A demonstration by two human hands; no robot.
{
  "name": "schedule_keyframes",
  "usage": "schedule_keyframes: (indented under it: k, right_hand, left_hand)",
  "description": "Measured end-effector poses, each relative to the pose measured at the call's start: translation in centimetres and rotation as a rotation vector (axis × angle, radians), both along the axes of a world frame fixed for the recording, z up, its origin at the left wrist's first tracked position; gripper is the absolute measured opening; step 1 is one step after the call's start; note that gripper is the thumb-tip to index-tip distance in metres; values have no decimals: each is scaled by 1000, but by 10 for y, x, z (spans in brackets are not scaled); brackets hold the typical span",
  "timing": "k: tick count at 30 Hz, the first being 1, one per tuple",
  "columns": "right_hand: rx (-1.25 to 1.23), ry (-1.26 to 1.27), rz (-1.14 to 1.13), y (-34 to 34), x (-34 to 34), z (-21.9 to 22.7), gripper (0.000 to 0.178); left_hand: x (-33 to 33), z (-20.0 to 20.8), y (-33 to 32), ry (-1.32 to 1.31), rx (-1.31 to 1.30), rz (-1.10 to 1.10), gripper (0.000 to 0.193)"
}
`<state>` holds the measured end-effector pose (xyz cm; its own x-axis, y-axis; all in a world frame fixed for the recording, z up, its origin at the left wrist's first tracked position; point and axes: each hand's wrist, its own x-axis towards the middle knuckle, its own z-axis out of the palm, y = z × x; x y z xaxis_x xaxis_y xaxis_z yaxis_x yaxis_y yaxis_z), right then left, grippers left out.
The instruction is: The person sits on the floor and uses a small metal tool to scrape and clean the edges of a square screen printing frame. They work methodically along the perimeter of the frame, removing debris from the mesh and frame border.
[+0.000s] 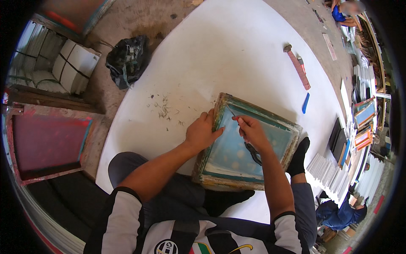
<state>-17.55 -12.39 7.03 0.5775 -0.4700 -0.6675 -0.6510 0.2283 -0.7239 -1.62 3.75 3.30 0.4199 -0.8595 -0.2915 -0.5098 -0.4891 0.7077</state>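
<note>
A wooden-edged screen-printing frame (277, 148) with pale blue mesh lies tilted across my crossed legs. My left hand (201, 133) grips its left rail, the thumb reaching over the inner edge. In my right hand (251, 132) is a pair of scissors (253, 153), with black looped handles hanging below the palm. Their metal tip points at the frame's upper left inner corner. My fingers partly hide the blades, so I cannot tell whether the tip touches the frame. Small dark shavings (163, 111) are scattered on the white surface left of the frame.
I sit on a large white sheet (203, 55). A hammer (298, 67) with a wrapped handle and a blue strip-like tool (305, 103) lie at the right. A black plastic bag (127, 61) and a red-meshed frame (50, 142) are leftward. Another person (344, 216) is low right.
</note>
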Motion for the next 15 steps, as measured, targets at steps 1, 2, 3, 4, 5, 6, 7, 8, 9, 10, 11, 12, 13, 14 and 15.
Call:
schedule_keyframes:
  k: [1, 2, 3, 4, 5, 6, 7, 8, 9, 10, 11, 12, 13, 14, 15]
  right_hand:
    - [-41, 10, 7, 6, -4, 2, 38]
    - [-82, 20, 13, 12, -8, 3, 37]
    - [-110, -6, 26, 15, -10, 3, 36]
    - [-138, -30, 35, 20, -12, 3, 36]
    - [-165, -54, 44, 23, -15, 2, 35]
    - [-184, -36, 47, 26, -17, 2, 38]
    - [-204, -19, 51, 29, -19, 2, 40]
    - [-223, -1, 55, 31, -21, 1, 43]
    - [-281, -23, 66, 32, -23, -1, 43]
    - [-336, -45, 81, 35, -21, -1, 43]
    - [-392, -67, 96, 37, -20, 0, 42]
    - [-419, -54, 113, 40, -19, 3, 41]
    - [-446, -42, 131, 43, -14, 16, 41]
    - [-473, -29, 150, 47, -9, 23, 40]
    - [-487, -36, 167, 50, -5, 24, 39]
  left_hand:
    - [2, 8, -1, 10, 79, -14, 83]
    - [1, 15, 1, -1, 145, -53, 84]
    - [-1, 21, 4, -12, 211, -90, 86]
    - [-4, 26, 10, -22, 280, -129, 87]
    - [-8, 24, 15, -22, 247, -126, 87]
    - [-11, 16, 20, -22, 214, -123, 87]
    - [-12, 14, 22, -23, 181, -118, 87]
    - [-12, 11, 22, -37, 168, -133, 87]
    - [-11, 8, 21, -50, 154, -149, 87]
    - [-8, 7, 20, -64, 143, -159, 86]
    - [-4, 3, 18, -71, 102, -169, 86]
    - [1, -1, 15, -78, 60, -178, 87]
    - [4, -5, 14, -84, 20, -187, 87]
    - [6, -8, 15, -84, 13, -188, 86]
    - [9, -11, 17, -86, 8, -188, 86]
